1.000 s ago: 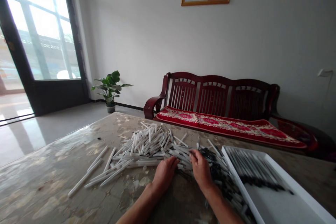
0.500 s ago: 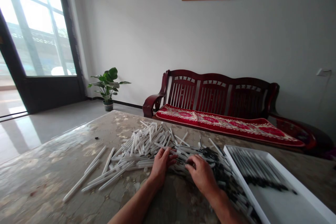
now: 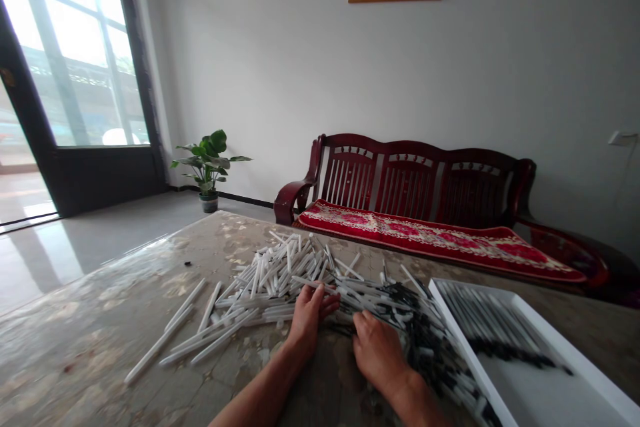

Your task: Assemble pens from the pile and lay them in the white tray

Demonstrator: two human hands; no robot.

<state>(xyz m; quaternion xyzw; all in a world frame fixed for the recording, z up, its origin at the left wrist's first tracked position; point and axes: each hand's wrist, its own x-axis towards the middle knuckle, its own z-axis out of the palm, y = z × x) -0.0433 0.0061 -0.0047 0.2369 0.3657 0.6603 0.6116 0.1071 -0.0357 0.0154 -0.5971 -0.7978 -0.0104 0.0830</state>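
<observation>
My left hand (image 3: 309,317) is closed at the near edge of a heap of white pen barrels (image 3: 287,267), with a white pen barrel (image 3: 303,281) pinched between thumb and fingers. To its right, my right hand (image 3: 379,349) is curled shut, knuckles up. Whatever its fingertips hold is hidden from me. Dark pen parts (image 3: 417,317), black and mixed with pale pieces, lie scattered beyond and to the right of it. A white tray (image 3: 540,383) at the right holds a row of clear pens with black ends (image 3: 495,320), laid side by side.
Several loose barrels (image 3: 160,343) lie left of the heap on the patterned table (image 3: 105,347). Behind the table stands a dark red wooden bench (image 3: 405,177) with a red floral cover. A potted plant (image 3: 207,163) and a glazed door (image 3: 103,177) are at the left.
My right hand has drawn slightly nearer to me, and its fingers have curled in more. My left hand keeps its grip on the barrel. The view has shifted slightly.
</observation>
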